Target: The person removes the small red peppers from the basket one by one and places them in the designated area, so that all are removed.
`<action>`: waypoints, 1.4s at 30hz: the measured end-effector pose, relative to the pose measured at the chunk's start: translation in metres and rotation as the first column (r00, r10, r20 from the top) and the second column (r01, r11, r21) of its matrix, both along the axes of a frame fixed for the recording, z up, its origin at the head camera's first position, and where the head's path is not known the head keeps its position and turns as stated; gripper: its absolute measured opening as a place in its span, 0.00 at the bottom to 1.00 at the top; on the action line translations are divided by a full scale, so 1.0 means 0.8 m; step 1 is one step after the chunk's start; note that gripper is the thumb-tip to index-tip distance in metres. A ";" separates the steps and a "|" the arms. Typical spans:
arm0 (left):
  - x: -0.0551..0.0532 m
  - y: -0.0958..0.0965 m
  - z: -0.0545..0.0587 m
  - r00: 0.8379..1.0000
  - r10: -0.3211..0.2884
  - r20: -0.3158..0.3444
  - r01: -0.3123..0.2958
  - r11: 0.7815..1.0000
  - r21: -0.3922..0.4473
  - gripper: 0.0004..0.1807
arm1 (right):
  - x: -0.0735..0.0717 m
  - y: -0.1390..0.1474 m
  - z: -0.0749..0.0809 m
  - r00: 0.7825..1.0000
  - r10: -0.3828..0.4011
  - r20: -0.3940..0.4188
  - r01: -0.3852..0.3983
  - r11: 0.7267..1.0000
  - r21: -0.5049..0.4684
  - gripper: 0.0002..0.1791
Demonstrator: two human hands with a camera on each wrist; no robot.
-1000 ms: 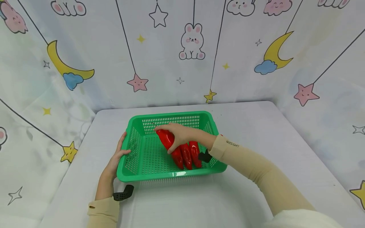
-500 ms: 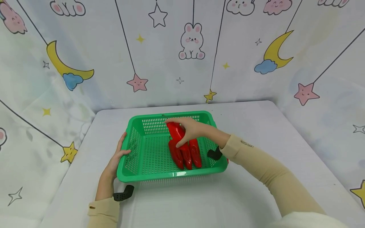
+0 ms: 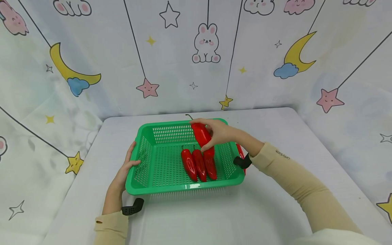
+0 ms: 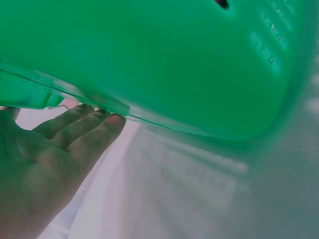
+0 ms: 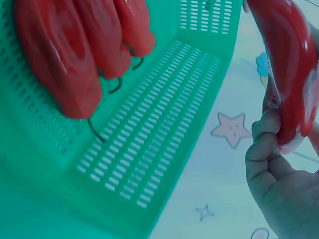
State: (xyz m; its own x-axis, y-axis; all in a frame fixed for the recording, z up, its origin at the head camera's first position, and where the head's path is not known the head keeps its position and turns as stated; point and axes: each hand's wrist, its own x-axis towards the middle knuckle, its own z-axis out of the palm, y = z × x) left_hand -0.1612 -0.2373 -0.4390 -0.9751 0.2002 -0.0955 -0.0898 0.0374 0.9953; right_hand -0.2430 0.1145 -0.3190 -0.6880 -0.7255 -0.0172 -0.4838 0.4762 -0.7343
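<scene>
My left hand (image 3: 125, 171) holds the left rim of a green plastic basket (image 3: 157, 193), thumb over the rim; in the left wrist view its straight fingers (image 4: 97, 137) touch the outside. Above the basket's back right part, my right hand (image 3: 218, 131) grips a glossy red chilli pepper (image 3: 200, 133), its dark stem pointing up and left. Also in the right wrist view, the held chilli pepper (image 5: 289, 64) is between thumb and fingers. Three more red chilli peppers (image 3: 188, 165) lie side by side in the basket; the held one partly covers the rightmost.
Just outside the basket's right wall, more red (image 3: 240, 151) shows, partly hidden by the right wrist and its black camera (image 3: 243, 161). A white table (image 3: 266, 129) bears the basket. Behind hangs a cloth (image 3: 183, 71) printed with stars, moons and a rabbit.
My right hand has lifted the chilli pepper up and to the right, from the left side of the group toward the back rim. The left hand and basket have stayed put.
</scene>
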 end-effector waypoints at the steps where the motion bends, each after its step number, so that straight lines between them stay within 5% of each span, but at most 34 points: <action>1: 0.000 0.000 0.000 1.000 -0.001 0.000 0.001 1.000 0.000 0.39 | 0.000 0.004 0.001 1.000 -0.007 0.008 0.007 1.000 -0.003 0.47; 21: 0.000 0.000 -0.001 1.000 -0.006 -0.002 0.006 1.000 0.016 0.39 | -0.004 0.054 0.016 0.993 -0.073 0.096 0.080 0.995 -0.065 0.47; 42: 0.001 0.001 0.001 1.000 0.003 0.000 -0.003 1.000 0.025 0.39 | 0.002 0.120 0.032 0.978 -0.205 0.044 0.204 0.979 0.019 0.49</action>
